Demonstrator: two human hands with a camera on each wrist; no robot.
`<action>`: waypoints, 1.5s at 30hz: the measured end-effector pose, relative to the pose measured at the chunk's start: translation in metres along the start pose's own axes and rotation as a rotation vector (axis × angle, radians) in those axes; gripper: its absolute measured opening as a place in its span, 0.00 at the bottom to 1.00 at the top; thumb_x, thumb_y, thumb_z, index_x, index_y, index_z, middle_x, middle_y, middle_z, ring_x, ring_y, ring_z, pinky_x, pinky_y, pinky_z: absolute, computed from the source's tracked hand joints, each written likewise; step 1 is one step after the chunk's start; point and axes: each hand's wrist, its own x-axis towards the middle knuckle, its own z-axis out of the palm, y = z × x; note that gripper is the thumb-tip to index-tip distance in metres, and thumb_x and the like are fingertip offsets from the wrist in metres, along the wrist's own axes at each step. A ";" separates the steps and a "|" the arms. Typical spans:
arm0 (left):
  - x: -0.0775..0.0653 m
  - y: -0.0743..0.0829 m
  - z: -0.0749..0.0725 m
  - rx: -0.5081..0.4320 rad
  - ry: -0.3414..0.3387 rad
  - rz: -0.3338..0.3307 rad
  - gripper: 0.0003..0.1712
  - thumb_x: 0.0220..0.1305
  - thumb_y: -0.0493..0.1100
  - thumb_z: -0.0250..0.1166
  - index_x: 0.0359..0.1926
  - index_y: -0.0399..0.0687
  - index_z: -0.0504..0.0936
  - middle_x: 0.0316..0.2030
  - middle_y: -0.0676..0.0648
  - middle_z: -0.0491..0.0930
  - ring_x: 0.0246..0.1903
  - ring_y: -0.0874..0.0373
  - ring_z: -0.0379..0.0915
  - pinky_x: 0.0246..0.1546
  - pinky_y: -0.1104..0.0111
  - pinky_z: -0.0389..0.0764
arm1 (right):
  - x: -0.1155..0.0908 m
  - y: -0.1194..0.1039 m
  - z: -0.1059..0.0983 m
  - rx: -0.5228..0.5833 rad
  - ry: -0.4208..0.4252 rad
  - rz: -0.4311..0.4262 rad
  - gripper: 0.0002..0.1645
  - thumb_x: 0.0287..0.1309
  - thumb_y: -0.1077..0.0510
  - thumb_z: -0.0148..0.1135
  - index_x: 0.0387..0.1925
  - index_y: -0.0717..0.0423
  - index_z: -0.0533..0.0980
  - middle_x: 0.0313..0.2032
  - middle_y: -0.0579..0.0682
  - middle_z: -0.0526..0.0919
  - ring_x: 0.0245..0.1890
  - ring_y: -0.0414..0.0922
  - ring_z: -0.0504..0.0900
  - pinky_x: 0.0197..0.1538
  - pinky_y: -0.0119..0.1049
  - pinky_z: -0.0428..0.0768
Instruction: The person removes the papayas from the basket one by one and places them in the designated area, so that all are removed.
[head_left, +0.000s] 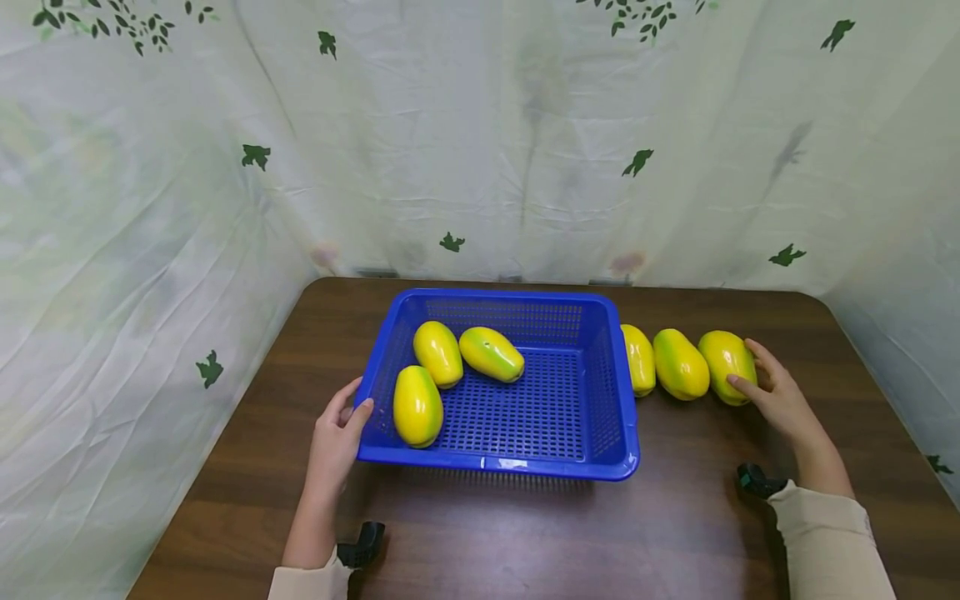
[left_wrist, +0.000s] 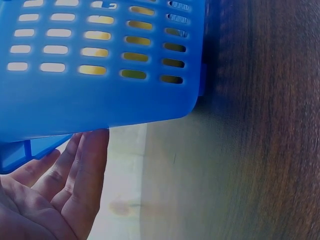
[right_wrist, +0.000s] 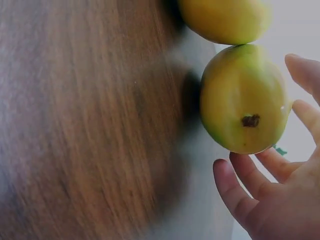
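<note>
We grip the blue basket with our left hand while our right hand, spread and not yet clasping, meets the rightmost yellow fruit on the table, whose glossy sides call for opposed thumb and fingers.

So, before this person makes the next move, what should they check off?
1. Left hand on the blue, perforated plastic basket: ok; it grips the left rim.
2. Room in the basket: ok; its right part is bare, with three glossy yellow-green oval fruits toward the left.
3. Right hand at the rightmost glossy yellow-green fruit: ok; its fingers touch it.
4. Firm grip on that fruit: cannot tell.
5. That fruit apart from the neighbouring fruit: not ok; they appear to touch.
6. Low sideways path to the basket: not ok; two fruits lie between, so lifting over them would probably be safer.
</note>
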 end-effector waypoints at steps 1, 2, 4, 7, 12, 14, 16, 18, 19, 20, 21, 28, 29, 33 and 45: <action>0.000 0.000 0.000 0.001 0.003 -0.004 0.26 0.63 0.52 0.55 0.61 0.52 0.67 0.39 0.35 0.76 0.28 0.55 0.76 0.28 0.69 0.77 | 0.000 -0.001 0.000 -0.002 0.009 -0.007 0.45 0.62 0.47 0.49 0.69 0.55 0.36 0.60 0.76 0.44 0.55 0.73 0.51 0.48 0.68 0.55; 0.001 0.000 0.000 0.003 0.006 -0.007 0.26 0.63 0.52 0.55 0.61 0.53 0.67 0.39 0.35 0.76 0.28 0.55 0.76 0.28 0.69 0.77 | 0.000 -0.002 0.000 -0.002 0.017 -0.010 0.45 0.62 0.47 0.50 0.69 0.55 0.37 0.60 0.76 0.44 0.55 0.74 0.51 0.48 0.69 0.55; 0.001 0.000 0.000 0.008 0.012 -0.015 0.25 0.63 0.52 0.55 0.60 0.54 0.67 0.38 0.35 0.76 0.28 0.55 0.76 0.28 0.68 0.77 | -0.001 -0.004 0.000 -0.004 0.037 -0.013 0.45 0.62 0.47 0.50 0.69 0.55 0.38 0.61 0.75 0.43 0.56 0.74 0.50 0.48 0.69 0.55; 0.001 0.001 0.000 0.019 0.017 -0.015 0.26 0.63 0.52 0.55 0.61 0.53 0.67 0.38 0.36 0.76 0.28 0.55 0.76 0.27 0.68 0.77 | -0.003 -0.007 -0.001 -0.010 0.072 -0.024 0.45 0.61 0.46 0.51 0.69 0.56 0.39 0.62 0.74 0.41 0.57 0.74 0.47 0.47 0.70 0.54; 0.000 0.003 0.000 0.030 0.010 -0.016 0.26 0.63 0.52 0.54 0.61 0.52 0.66 0.39 0.35 0.76 0.29 0.54 0.75 0.28 0.70 0.77 | -0.006 -0.014 -0.002 0.003 0.132 -0.074 0.44 0.61 0.48 0.51 0.69 0.55 0.41 0.63 0.72 0.40 0.59 0.72 0.44 0.51 0.69 0.49; 0.000 0.003 0.000 0.030 0.006 -0.022 0.27 0.63 0.53 0.54 0.61 0.52 0.66 0.39 0.35 0.76 0.29 0.54 0.75 0.28 0.70 0.77 | -0.006 -0.018 -0.001 0.015 0.150 -0.085 0.44 0.61 0.48 0.52 0.69 0.54 0.41 0.64 0.70 0.41 0.61 0.69 0.42 0.54 0.66 0.46; 0.000 0.003 0.000 0.024 0.003 -0.026 0.26 0.63 0.52 0.54 0.61 0.53 0.66 0.40 0.35 0.76 0.30 0.54 0.75 0.28 0.70 0.77 | -0.007 -0.023 -0.001 0.024 0.168 -0.093 0.44 0.61 0.48 0.52 0.69 0.53 0.41 0.65 0.69 0.42 0.62 0.66 0.42 0.57 0.63 0.43; 0.000 0.003 0.000 0.019 0.001 -0.027 0.26 0.63 0.52 0.54 0.62 0.52 0.65 0.40 0.35 0.76 0.29 0.54 0.75 0.28 0.70 0.77 | -0.007 -0.029 -0.001 0.028 0.187 -0.104 0.44 0.60 0.48 0.52 0.69 0.52 0.41 0.65 0.67 0.43 0.63 0.64 0.42 0.58 0.61 0.42; 0.000 0.003 0.000 0.017 0.000 -0.027 0.26 0.63 0.52 0.54 0.62 0.52 0.65 0.40 0.35 0.76 0.29 0.55 0.75 0.28 0.70 0.77 | -0.007 -0.032 0.000 0.030 0.195 -0.109 0.43 0.60 0.48 0.52 0.69 0.51 0.41 0.65 0.66 0.44 0.63 0.63 0.42 0.59 0.60 0.42; 0.000 0.003 0.000 0.016 0.000 -0.026 0.26 0.63 0.52 0.54 0.62 0.52 0.66 0.40 0.35 0.76 0.29 0.55 0.75 0.28 0.70 0.77 | -0.007 -0.035 0.000 0.031 0.203 -0.114 0.43 0.60 0.49 0.52 0.69 0.51 0.42 0.65 0.66 0.45 0.63 0.63 0.43 0.59 0.60 0.42; 0.000 0.003 0.000 0.015 0.001 -0.025 0.26 0.63 0.52 0.54 0.62 0.52 0.66 0.39 0.35 0.76 0.29 0.55 0.75 0.28 0.70 0.77 | -0.007 -0.038 0.000 0.033 0.208 -0.122 0.43 0.61 0.49 0.52 0.69 0.51 0.42 0.65 0.65 0.46 0.64 0.62 0.43 0.60 0.59 0.43; 0.000 0.003 0.000 0.016 0.010 -0.022 0.26 0.63 0.52 0.55 0.61 0.52 0.66 0.38 0.35 0.76 0.28 0.56 0.75 0.28 0.70 0.77 | -0.005 -0.064 0.003 0.056 0.216 -0.201 0.38 0.61 0.52 0.52 0.68 0.42 0.46 0.65 0.61 0.50 0.64 0.58 0.48 0.61 0.56 0.46; 0.000 0.002 0.001 0.013 0.009 -0.022 0.26 0.63 0.52 0.55 0.61 0.52 0.66 0.38 0.35 0.76 0.28 0.56 0.75 0.28 0.70 0.77 | -0.005 -0.069 0.004 0.057 0.216 -0.214 0.38 0.61 0.52 0.52 0.68 0.42 0.47 0.65 0.61 0.51 0.64 0.57 0.49 0.61 0.56 0.46; 0.000 0.002 0.001 0.010 0.007 -0.027 0.26 0.63 0.52 0.55 0.61 0.52 0.66 0.39 0.35 0.76 0.28 0.55 0.75 0.28 0.69 0.77 | -0.003 -0.085 0.007 0.069 0.210 -0.267 0.37 0.61 0.54 0.52 0.68 0.44 0.48 0.63 0.61 0.55 0.62 0.57 0.53 0.60 0.55 0.49; 0.000 0.002 0.000 0.013 0.007 -0.037 0.27 0.63 0.53 0.54 0.61 0.53 0.66 0.39 0.36 0.76 0.29 0.54 0.75 0.29 0.69 0.77 | 0.010 -0.132 0.024 0.099 0.153 -0.418 0.36 0.59 0.60 0.55 0.66 0.44 0.52 0.59 0.59 0.62 0.56 0.51 0.64 0.57 0.45 0.62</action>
